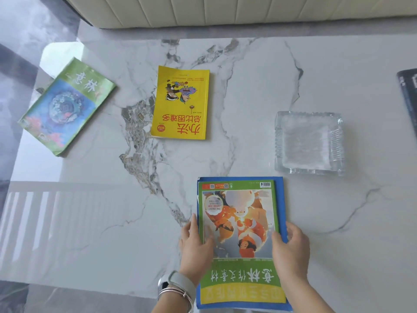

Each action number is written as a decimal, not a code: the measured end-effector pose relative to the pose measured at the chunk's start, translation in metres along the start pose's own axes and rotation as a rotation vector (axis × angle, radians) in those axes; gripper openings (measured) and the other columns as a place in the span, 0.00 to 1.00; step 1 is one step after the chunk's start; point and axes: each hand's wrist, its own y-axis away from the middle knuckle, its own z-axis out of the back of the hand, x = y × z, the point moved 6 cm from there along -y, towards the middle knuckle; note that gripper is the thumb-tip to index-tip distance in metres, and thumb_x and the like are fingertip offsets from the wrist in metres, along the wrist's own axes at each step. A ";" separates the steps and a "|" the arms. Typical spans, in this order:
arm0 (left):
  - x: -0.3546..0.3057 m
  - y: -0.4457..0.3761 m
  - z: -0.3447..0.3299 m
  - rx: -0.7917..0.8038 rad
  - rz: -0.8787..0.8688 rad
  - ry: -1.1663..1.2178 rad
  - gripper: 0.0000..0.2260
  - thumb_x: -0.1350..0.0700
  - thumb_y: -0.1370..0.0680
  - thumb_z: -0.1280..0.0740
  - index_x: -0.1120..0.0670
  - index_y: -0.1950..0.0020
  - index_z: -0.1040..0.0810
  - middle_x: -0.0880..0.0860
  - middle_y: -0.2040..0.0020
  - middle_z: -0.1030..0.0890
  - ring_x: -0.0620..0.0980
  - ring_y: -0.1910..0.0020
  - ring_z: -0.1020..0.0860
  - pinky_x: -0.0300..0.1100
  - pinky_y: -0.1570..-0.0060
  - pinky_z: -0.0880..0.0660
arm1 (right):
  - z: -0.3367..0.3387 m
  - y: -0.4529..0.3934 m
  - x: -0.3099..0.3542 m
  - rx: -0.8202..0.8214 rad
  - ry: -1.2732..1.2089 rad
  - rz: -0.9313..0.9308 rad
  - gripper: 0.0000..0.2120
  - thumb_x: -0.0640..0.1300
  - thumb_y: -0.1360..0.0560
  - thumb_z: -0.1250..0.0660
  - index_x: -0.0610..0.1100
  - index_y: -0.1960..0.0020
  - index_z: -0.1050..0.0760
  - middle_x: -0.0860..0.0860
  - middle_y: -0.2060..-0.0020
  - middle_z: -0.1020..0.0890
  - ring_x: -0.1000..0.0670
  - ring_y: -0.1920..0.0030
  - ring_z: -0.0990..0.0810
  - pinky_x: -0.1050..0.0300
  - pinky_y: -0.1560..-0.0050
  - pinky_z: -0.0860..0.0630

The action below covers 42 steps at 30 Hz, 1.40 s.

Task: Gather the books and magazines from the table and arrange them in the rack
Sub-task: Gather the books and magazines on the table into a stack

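Observation:
A green magazine (239,222) lies on top of a blue book (282,199) near the table's front edge. My left hand (196,247) grips the stack's left side and my right hand (290,251) grips its right side. A yellow book (180,105) lies flat in the middle of the table. A green and blue magazine (65,107) lies tilted at the far left, near the table edge. A dark book (409,93) shows partly at the right edge of the view. No rack is in view.
A square glass ashtray (310,143) stands right of centre, just beyond the stack. The white marble table (112,211) ends at the left and front. A cream sofa (225,10) runs behind the table's far edge.

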 end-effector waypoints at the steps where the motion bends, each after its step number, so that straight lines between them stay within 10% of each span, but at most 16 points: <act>1: -0.006 -0.004 0.008 -0.018 -0.007 0.016 0.28 0.54 0.23 0.40 0.48 0.26 0.47 0.50 0.27 0.43 0.52 0.28 0.43 0.54 0.31 0.39 | -0.001 0.002 0.009 -0.028 0.001 0.019 0.20 0.42 0.26 0.36 0.41 0.35 0.31 0.42 0.37 0.27 0.41 0.37 0.29 0.43 0.39 0.29; 9: -0.074 -0.077 0.160 -0.313 -0.194 0.055 0.21 0.61 0.24 0.40 0.55 0.31 0.34 0.56 0.32 0.34 0.54 0.31 0.36 0.52 0.32 0.39 | -0.076 0.038 0.142 0.134 -0.156 0.274 0.11 0.41 0.25 0.38 0.46 0.42 0.28 0.51 0.51 0.24 0.50 0.47 0.25 0.59 0.52 0.32; 18: -0.108 -0.223 0.381 -0.485 -0.258 -0.087 0.19 0.58 0.24 0.39 0.56 0.32 0.33 0.58 0.32 0.32 0.55 0.33 0.33 0.51 0.33 0.37 | -0.295 0.075 0.288 0.488 -0.420 0.137 0.09 0.39 0.26 0.36 0.44 0.46 0.26 0.57 0.62 0.24 0.62 0.63 0.27 0.77 0.67 0.32; 22: -0.119 -0.278 0.443 -0.571 -0.283 -0.127 0.17 0.59 0.24 0.40 0.57 0.35 0.30 0.59 0.32 0.33 0.55 0.34 0.33 0.47 0.34 0.36 | -0.385 0.082 0.327 0.687 -0.496 -0.048 0.12 0.42 0.28 0.33 0.45 0.44 0.28 0.49 0.53 0.24 0.52 0.53 0.24 0.59 0.46 0.29; 33: -0.130 -0.349 0.485 -0.555 -0.186 -0.395 0.22 0.42 0.28 0.37 0.56 0.42 0.26 0.60 0.42 0.24 0.63 0.39 0.31 0.52 0.39 0.35 | -0.441 0.070 0.345 0.727 -0.573 -0.261 0.04 0.41 0.28 0.34 0.46 0.54 0.28 0.47 0.62 0.27 0.49 0.60 0.31 0.54 0.46 0.31; 36: -0.136 -0.336 0.476 -0.465 -0.271 -0.326 0.20 0.42 0.27 0.36 0.60 0.55 0.25 0.57 0.64 0.25 0.59 0.60 0.26 0.47 0.60 0.31 | -0.438 0.072 0.348 0.712 -0.531 -0.201 0.04 0.44 0.28 0.34 0.44 0.58 0.26 0.44 0.56 0.21 0.47 0.58 0.28 0.54 0.49 0.28; 42: -0.129 -0.283 0.426 -0.195 -0.309 0.114 0.13 0.44 0.26 0.36 0.52 0.62 0.25 0.58 0.61 0.21 0.53 0.65 0.25 0.48 0.64 0.28 | -0.362 0.063 0.343 0.447 -0.438 0.025 0.09 0.50 0.24 0.40 0.45 0.58 0.31 0.50 0.63 0.25 0.50 0.63 0.27 0.56 0.62 0.30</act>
